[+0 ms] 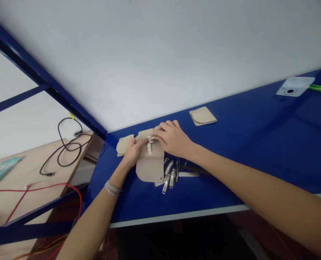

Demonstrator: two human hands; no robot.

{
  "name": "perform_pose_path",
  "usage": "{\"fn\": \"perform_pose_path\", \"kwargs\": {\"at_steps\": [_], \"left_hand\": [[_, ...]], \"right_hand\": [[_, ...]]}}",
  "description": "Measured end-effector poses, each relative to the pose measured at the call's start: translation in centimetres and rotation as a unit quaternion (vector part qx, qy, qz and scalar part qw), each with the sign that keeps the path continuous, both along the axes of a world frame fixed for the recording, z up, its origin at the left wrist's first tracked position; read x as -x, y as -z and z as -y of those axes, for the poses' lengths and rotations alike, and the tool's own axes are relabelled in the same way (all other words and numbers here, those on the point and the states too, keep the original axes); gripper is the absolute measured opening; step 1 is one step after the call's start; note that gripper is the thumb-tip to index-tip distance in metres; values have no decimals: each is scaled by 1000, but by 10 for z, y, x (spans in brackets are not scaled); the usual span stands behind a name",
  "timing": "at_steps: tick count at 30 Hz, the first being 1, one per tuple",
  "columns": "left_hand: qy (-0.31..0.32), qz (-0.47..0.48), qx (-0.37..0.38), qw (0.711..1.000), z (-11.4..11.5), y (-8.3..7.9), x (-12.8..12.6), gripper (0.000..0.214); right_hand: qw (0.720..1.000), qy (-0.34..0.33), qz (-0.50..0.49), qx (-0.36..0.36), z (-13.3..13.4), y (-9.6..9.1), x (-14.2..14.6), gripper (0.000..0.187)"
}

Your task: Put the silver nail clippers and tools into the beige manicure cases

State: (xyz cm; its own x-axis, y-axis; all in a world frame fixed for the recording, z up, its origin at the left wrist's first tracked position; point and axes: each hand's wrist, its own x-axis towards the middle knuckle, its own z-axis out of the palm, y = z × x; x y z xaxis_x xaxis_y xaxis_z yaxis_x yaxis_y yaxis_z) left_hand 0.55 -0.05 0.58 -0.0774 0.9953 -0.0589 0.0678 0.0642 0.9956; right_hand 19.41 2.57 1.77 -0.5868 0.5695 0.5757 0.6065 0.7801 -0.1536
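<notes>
Your left hand (134, 151) is half closed, pinching the far end of a beige panel (150, 167), and your right hand (172, 139) curls over that same end, fingers bent down on it. The panel lies on the blue tabletop (257, 151), its long axis running near to far, with a rounded near edge. Pale tabs (149, 147) sit at its far end; your fingers partly hide them and a small metal fitting. Silver metal clips (169, 176) lie just right of it, their exact kind hard to make out. A second beige piece (125, 144) lies just left, and a folded one (203, 116) lies farther right.
</notes>
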Motion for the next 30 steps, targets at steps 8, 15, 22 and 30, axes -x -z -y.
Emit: {"fn": "perform_pose_path", "kwargs": {"at_steps": [8, 15, 22, 30], "left_hand": [[-4, -7, -13, 1000, 0, 2, 1, 32], [60, -45, -33, 997, 4, -2, -2, 41], [72, -52, -40, 995, 5, -2, -2, 38], [87, -37, -46, 994, 4, 0, -1, 35]], "right_hand": [[1000, 20, -19, 12, -1, -2, -2, 25], [999, 6, -27, 20, 1, 0, 0, 23], [998, -2, -47, 33, 4, 3, 3, 23], [996, -7, -76, 39, 4, 6, 5, 20]]}}
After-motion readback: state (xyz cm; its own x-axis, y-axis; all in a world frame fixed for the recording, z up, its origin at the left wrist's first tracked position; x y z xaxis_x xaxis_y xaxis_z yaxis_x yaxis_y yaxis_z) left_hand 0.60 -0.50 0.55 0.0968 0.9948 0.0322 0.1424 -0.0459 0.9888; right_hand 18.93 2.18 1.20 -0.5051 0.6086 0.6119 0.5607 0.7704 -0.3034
